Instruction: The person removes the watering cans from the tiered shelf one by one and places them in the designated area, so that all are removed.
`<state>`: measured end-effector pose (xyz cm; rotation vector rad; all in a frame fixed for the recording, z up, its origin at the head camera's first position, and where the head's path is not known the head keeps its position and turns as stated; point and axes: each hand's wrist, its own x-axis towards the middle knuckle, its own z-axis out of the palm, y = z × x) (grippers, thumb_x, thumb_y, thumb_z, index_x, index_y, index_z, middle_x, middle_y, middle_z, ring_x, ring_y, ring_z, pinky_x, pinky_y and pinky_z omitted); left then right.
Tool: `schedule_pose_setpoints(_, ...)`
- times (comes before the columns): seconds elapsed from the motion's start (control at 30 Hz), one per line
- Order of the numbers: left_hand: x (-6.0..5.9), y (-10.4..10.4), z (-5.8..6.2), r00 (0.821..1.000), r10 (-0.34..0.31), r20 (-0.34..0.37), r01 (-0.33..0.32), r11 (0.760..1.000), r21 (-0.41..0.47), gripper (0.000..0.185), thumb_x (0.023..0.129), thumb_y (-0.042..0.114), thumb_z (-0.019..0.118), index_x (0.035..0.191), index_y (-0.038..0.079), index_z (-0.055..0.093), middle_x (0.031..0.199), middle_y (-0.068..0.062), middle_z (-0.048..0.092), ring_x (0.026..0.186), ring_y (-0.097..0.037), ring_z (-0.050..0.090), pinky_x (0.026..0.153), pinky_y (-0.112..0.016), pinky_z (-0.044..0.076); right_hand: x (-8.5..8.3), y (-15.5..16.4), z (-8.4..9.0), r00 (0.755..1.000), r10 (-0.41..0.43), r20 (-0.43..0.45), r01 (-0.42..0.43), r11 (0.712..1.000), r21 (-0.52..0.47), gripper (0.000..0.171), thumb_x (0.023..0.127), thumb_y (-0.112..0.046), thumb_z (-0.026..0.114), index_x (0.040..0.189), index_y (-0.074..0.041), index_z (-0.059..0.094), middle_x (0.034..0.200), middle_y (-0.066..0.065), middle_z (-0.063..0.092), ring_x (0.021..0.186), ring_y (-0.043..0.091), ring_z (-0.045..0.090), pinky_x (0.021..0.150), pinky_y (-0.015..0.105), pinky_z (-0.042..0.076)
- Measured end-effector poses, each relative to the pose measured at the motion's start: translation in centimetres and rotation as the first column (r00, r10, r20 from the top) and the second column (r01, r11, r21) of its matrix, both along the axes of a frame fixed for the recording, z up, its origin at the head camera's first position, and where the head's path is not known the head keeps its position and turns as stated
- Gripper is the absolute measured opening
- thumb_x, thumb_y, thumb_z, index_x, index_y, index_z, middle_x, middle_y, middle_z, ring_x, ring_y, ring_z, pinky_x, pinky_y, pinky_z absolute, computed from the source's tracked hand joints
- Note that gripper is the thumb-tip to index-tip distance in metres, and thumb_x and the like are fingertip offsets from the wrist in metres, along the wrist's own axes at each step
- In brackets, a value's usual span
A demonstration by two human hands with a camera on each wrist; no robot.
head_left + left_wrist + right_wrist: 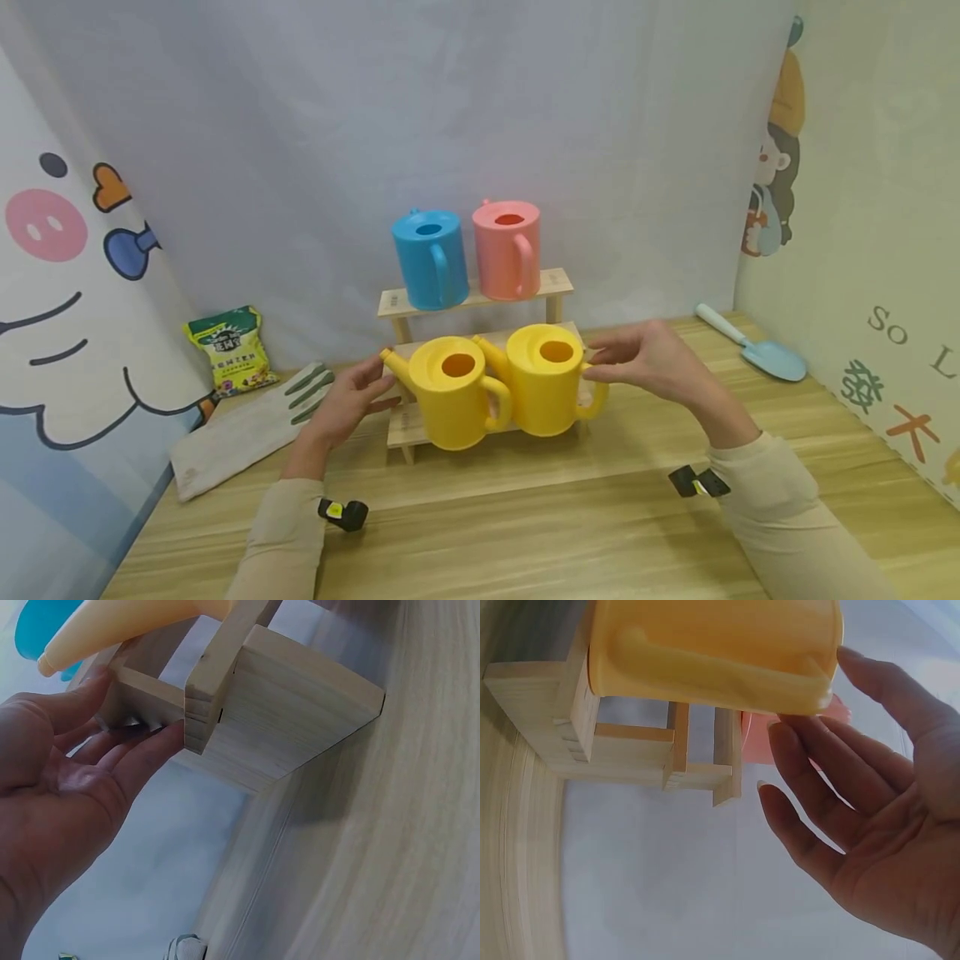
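Observation:
Two yellow watering cans, the left one (448, 404) and the right one (542, 396), stand side by side on the lowest step of a wooden stepped stand (400, 427). My left hand (352, 396) is at the stand's left end, below the left can's spout (127, 634); its fingers lie loosely extended, fingertips right at the wood. My right hand (648, 362) is beside the right can's handle (712, 675), thumb tip at the rim and fingertips by the handle's upper end, fingers not wrapped round it. A blue watering can (429, 260) and a pink one (507, 252) stand on the top step.
At the left lie a green and yellow printed bag (231, 350) and a pale cloth piece with green fingers (240, 437), like a gardening glove. A light blue trowel (772, 358) lies back right on the wooden table (525, 533). A grey curtain (337, 125) hangs behind.

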<state>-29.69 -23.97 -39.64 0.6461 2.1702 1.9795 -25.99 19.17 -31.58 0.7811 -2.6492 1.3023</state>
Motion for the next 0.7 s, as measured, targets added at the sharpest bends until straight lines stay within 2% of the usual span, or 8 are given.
schedule_pose_setpoints(0.2,0.60,0.44,0.83,1.000,0.010,0.027,-0.011,0.999,0.030,0.052,0.094,0.009,0.048,0.142,0.007,0.029,0.148,-0.008,0.019,0.131,-0.026,0.023,0.090,-0.049,0.042,-0.04,-0.21,-0.11,1.000,-0.016,-0.006,0.016,1.000,-0.002,0.034,0.071,-0.037,0.077,0.094,-0.012,0.073,0.088,-0.001,0.068,0.081,0.013,0.064,0.070,0.032,0.054)
schedule_pose_setpoints(0.5,0.61,0.44,0.89,0.999,0.018,0.044,-0.019,0.999,0.029,0.051,0.094,0.008,0.048,0.142,0.006,0.029,0.148,-0.006,0.018,0.131,-0.025,0.023,0.090,-0.049,0.043,-0.11,-0.62,-0.54,1.000,0.014,-0.001,-0.014,1.000,0.011,0.022,0.073,-0.032,0.076,0.090,-0.017,0.074,0.087,-0.005,0.068,0.079,0.012,0.063,0.070,0.032,0.053)
schedule_pose_setpoints(0.7,0.79,0.50,1.00,0.998,0.023,0.056,-0.025,0.999,0.035,0.052,0.094,0.007,0.049,0.142,0.006,0.029,0.147,-0.009,0.021,0.130,-0.027,0.025,0.090,-0.049,0.043,-0.11,-0.85,-0.83,1.000,-0.020,-0.008,0.020,1.000,0.004,0.018,0.073,-0.029,0.077,0.087,-0.018,0.075,0.085,-0.006,0.068,0.079,0.012,0.062,0.069,0.032,0.053)
